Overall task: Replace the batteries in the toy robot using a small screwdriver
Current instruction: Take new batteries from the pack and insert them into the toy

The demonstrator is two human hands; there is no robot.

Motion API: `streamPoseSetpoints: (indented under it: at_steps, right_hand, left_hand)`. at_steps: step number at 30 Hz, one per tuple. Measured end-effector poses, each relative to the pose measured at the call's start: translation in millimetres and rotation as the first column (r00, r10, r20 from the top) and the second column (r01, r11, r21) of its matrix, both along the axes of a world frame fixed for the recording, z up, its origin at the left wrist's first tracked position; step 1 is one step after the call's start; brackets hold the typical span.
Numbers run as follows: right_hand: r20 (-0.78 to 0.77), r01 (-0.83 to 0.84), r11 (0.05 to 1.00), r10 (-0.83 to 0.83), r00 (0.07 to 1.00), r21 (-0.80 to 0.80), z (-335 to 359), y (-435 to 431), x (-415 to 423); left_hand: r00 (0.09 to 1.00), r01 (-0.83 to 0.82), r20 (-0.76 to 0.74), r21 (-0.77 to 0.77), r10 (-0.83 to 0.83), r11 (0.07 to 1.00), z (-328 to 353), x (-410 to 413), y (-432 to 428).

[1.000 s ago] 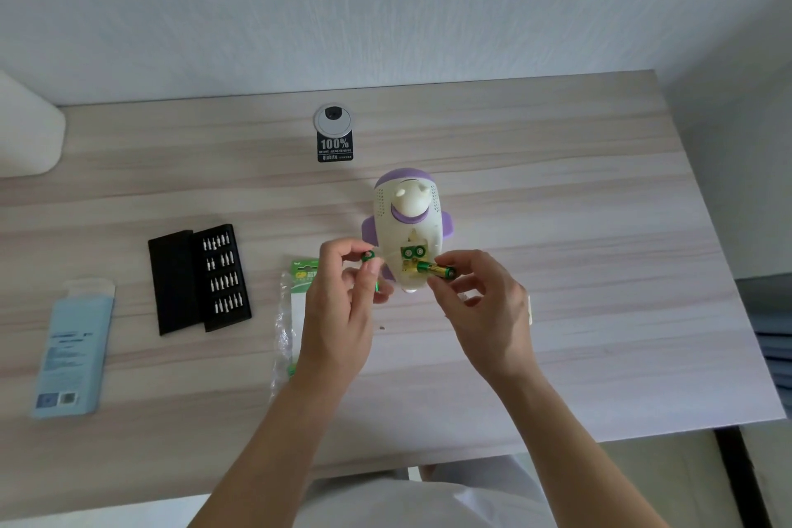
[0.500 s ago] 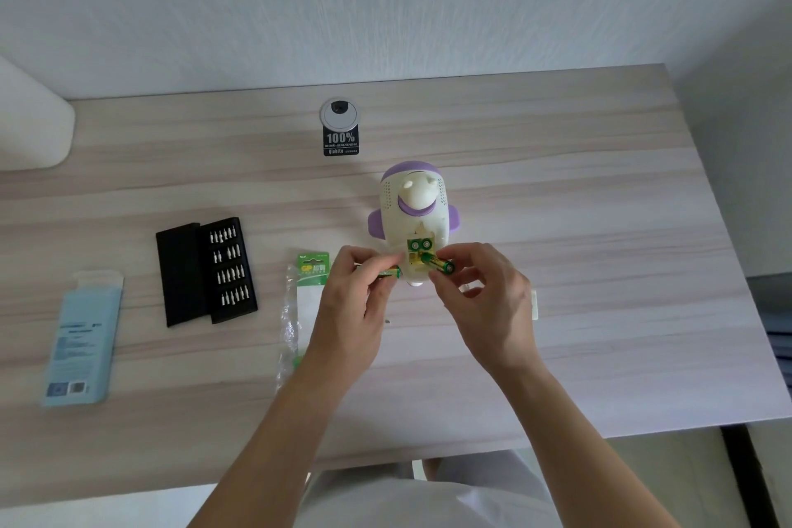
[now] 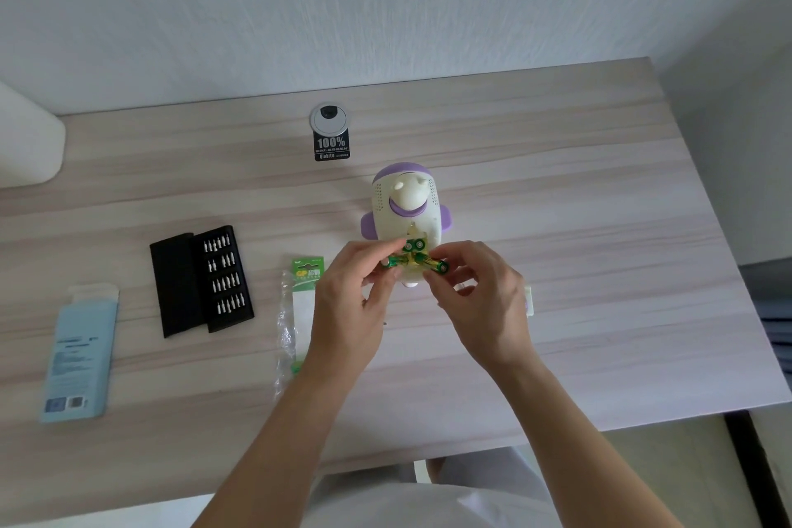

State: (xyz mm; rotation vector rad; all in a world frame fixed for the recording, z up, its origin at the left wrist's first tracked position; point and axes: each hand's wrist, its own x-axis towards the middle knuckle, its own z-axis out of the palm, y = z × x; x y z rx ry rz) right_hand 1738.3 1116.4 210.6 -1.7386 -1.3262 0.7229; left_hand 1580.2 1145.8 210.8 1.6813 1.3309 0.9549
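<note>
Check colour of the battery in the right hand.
Green with yellow; the battery is pinched by the right hand. Head view.

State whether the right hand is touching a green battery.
Touching. The head view shows the right hand pinching the green battery at its end.

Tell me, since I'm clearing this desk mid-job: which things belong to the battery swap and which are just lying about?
Part of the job: toy robot; left hand pinching a green battery; right hand pinching a second battery; battery pack; bit case.
Lying about: blue box; cable grommet; black sticker.
</note>
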Motion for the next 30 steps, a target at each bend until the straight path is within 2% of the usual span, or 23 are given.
streamPoseSetpoints:
  at_steps: [4,9,17,23,30]
  right_hand:
    - [-0.009,-0.001,1.0,0.001,1.0,0.003,1,0,-1]
    - [-0.041,-0.023,1.0,0.023,0.999,0.0,4,0,-1]
    - [-0.06,-0.042,0.999,0.043,0.997,0.02,4,2,0]
    - [-0.015,-0.009,1.0,0.009,1.0,0.012,0,4,-2]
    - [0.084,-0.028,0.994,0.019,0.996,0.106,-2,3,0]
  left_hand:
    - [1.0,0.014,-0.023,0.056,-0.013,0.998,6,3,1]
    - [0.998,-0.053,0.046,0.045,0.05,0.998,5,8,2]
    - [1.0,-0.001,0.001,0.129,0.001,0.992,-5,7,7]
    - [0.999,0.012,-0.046,0.159,-0.005,0.987,-7,6,8]
    - [0.999,-0.038,-0.01,0.136,0.04,0.99,-12,8,3]
